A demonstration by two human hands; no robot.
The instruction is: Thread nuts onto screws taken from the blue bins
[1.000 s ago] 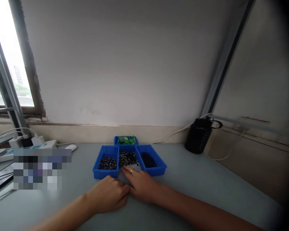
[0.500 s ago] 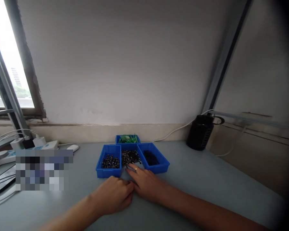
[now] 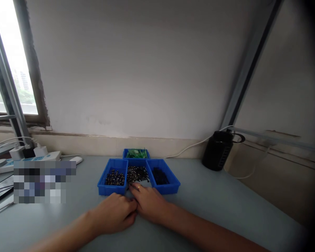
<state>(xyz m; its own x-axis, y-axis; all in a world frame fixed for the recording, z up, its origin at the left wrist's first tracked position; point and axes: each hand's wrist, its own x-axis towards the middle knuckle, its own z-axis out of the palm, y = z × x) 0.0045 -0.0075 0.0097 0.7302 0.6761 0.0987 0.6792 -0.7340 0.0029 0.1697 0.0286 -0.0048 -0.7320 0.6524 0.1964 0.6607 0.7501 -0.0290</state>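
My left hand (image 3: pixel 118 212) is closed, its fingers curled, resting low over the table. My right hand (image 3: pixel 150 203), with a ring on one finger, meets it; the fingertips of both hands touch. Anything pinched between them is hidden or too small to make out. Just beyond the hands lies a pile of small metal pieces and black screws (image 3: pixel 138 174), between two blue trays. The left tray (image 3: pixel 110 191) holds shiny, dark rounded metal parts (image 3: pixel 115 177). Small black parts (image 3: pixel 160 176) fill the bottom of the right tray (image 3: pixel 170 189).
Behind the pile, another blue tray (image 3: pixel 125 154) holds green packets (image 3: pixel 137 153). A black bottle (image 3: pixel 217 151) stands at the back right by a white cable (image 3: pixel 185 150). At the left are a power strip (image 3: pixel 51 157) with chargers, a white mouse (image 3: pixel 76 160) and a blurred-out patch.
The camera view has shifted slightly, so the trays and hands sit a little farther left. My right fingers have drawn slightly nearer the left tray's corner. Both hands stay together.
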